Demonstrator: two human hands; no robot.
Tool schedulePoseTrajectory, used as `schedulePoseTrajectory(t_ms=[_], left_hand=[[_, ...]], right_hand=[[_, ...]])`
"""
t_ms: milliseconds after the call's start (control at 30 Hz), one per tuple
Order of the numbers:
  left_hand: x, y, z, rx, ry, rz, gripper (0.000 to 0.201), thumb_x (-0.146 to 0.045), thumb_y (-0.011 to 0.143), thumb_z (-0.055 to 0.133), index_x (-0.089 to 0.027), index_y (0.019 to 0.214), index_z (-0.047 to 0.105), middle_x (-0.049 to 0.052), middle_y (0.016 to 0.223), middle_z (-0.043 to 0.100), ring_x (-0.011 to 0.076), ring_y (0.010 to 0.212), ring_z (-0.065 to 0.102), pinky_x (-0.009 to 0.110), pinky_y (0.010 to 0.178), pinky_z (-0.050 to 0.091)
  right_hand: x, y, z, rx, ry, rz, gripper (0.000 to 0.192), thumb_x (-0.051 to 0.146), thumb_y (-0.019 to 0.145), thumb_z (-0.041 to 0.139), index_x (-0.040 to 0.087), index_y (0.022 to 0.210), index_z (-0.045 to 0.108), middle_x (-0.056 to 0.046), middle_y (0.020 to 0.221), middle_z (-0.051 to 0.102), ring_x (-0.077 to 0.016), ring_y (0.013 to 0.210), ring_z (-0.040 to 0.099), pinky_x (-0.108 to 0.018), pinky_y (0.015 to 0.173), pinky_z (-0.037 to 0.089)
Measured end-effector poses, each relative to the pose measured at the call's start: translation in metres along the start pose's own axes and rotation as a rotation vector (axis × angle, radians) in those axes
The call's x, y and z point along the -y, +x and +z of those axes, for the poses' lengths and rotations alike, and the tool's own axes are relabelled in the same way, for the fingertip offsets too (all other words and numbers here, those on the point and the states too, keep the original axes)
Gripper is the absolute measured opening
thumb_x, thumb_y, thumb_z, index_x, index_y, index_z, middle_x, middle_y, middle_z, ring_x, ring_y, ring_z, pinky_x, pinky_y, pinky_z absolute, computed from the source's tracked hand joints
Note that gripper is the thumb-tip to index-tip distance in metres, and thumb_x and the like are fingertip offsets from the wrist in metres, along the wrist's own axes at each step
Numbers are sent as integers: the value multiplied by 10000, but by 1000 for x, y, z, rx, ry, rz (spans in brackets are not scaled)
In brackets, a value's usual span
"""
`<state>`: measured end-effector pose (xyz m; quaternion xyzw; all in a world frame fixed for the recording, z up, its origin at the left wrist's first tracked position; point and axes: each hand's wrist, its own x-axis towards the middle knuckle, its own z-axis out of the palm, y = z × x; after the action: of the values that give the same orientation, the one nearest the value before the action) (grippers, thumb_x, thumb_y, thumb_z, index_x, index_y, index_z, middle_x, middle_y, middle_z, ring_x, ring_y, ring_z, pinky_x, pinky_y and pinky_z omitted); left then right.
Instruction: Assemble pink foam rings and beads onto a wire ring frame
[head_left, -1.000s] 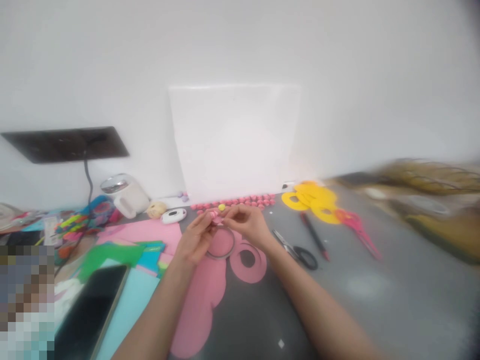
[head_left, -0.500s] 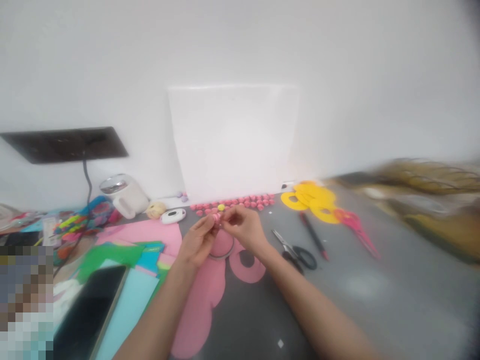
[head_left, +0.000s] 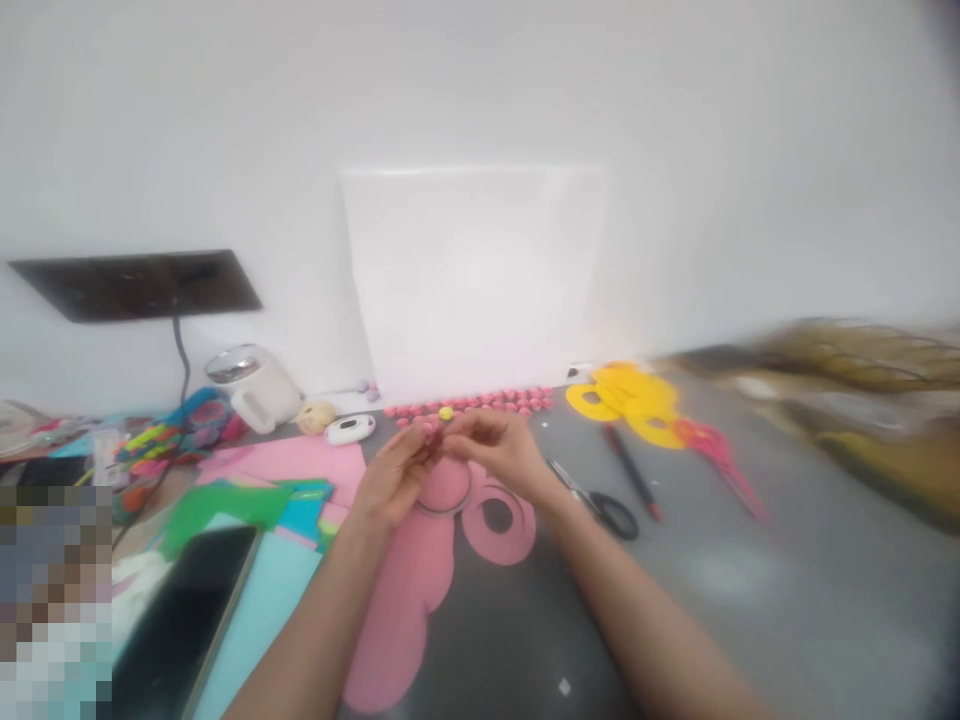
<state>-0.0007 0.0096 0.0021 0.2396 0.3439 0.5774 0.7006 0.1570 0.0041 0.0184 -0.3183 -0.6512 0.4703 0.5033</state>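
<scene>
My left hand (head_left: 390, 485) pinches a small pink rolled piece (head_left: 430, 428) between thumb and fingers; its material is too blurred to tell. Close beside it, my right hand (head_left: 506, 455) is closed in a pinch, and whatever its fingertips hold is hidden. Just beyond the fingers lie a small yellow piece (head_left: 446, 413) and rows of similar pink rolls (head_left: 525, 400). Beneath my hands are a wavy-edged pink sheet (head_left: 394, 640) and a round thin-rimmed object (head_left: 466, 495), partly covered. A pink ring-shaped cutout (head_left: 521, 540) lies by my right forearm.
Black-handled scissors (head_left: 615, 515), a dark pencil (head_left: 634, 470), pink scissors (head_left: 720, 460) and yellow cutouts (head_left: 634, 390) lie to the right. On the left are a phone (head_left: 184, 620), coloured sheets (head_left: 225, 515), a white device (head_left: 350, 429) and a white mug-like object (head_left: 259, 390). White paper (head_left: 480, 280) stands against the wall.
My right hand has shifted slightly right, its fingertips a little off the pink roll. The left hand stays on the roll. The whole view has moved slightly.
</scene>
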Motion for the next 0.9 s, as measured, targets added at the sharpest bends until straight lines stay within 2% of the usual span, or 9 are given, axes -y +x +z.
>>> schedulePoseTrajectory(t_ms=[67, 133, 300, 433, 533, 700, 900], left_hand=[[1, -2, 1, 28, 58, 8, 149, -157, 587, 781, -117, 709, 706, 40, 756, 705, 138, 738, 643, 258, 768, 521], [2, -3, 2, 45, 122, 17, 190, -167, 561, 796, -121, 727, 714, 42, 748, 708, 140, 724, 643, 270, 768, 520], [3, -4, 3, 25, 287, 134, 240, -198, 579, 786, -134, 797, 707, 44, 771, 710, 148, 720, 644, 281, 725, 518], [5, -5, 3, -41, 457, 273, 264, -228, 581, 779, -137, 808, 679, 46, 761, 713, 141, 654, 641, 280, 676, 519], [7, -6, 5, -80, 547, 363, 276, -219, 555, 783, -137, 788, 660, 49, 755, 709, 167, 696, 656, 302, 707, 528], [10, -6, 5, -48, 677, 458, 233, -203, 575, 751, -149, 775, 643, 44, 756, 696, 181, 754, 661, 320, 769, 526], [12, -5, 0, -28, 794, 524, 231, -216, 639, 696, -157, 855, 643, 56, 812, 696, 185, 764, 660, 326, 764, 524]], right_hand=[[-6, 2, 1, -99, -109, -108, 164, 247, 719, 668, 188, 873, 671, -51, 892, 664, -158, 817, 616, -278, 687, 537], [-10, 3, 2, -88, -195, -201, 216, 207, 724, 658, 221, 939, 674, -56, 975, 652, -174, 902, 600, -283, 697, 546], [-15, 4, 2, -84, -364, -356, 293, 107, 747, 591, 257, 985, 674, -41, 948, 677, -176, 896, 593, -309, 719, 546], [-16, 4, 2, -26, -303, -290, 303, 109, 737, 570, 230, 997, 668, -47, 925, 670, -162, 841, 618, -279, 681, 560], [-17, 5, 3, -68, -281, -212, 258, 128, 734, 563, 206, 951, 679, -51, 889, 672, -154, 793, 641, -274, 673, 566], [-18, 6, 3, -153, -305, -130, 210, 140, 736, 572, 188, 906, 686, -53, 833, 694, -166, 761, 661, -293, 680, 568], [-22, 5, 5, -111, -287, -137, 213, 178, 759, 580, 206, 944, 683, -54, 885, 684, -159, 784, 656, -279, 693, 560]])
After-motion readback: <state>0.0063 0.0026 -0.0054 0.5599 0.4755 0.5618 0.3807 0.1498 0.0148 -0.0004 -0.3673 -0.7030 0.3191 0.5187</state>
